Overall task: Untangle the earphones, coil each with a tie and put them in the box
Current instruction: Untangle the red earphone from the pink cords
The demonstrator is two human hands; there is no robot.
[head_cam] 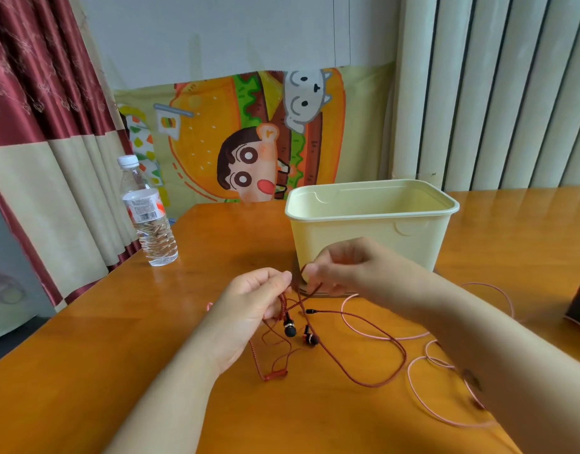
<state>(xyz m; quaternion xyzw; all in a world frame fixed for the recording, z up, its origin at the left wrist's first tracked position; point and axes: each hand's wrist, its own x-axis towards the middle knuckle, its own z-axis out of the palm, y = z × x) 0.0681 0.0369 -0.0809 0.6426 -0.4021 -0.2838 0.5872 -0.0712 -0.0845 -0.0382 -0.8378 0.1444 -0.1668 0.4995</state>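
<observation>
Nearby, water bottle [147, 211] left, box [370, 224] behind hands, pink cable [419, 381] right

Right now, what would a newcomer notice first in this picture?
Two hands, left hand and right hand, pinch a red earphone cord above the table's middle. Behind them stands a pale yellow box, and a pink cord lies loose at the right.
</observation>
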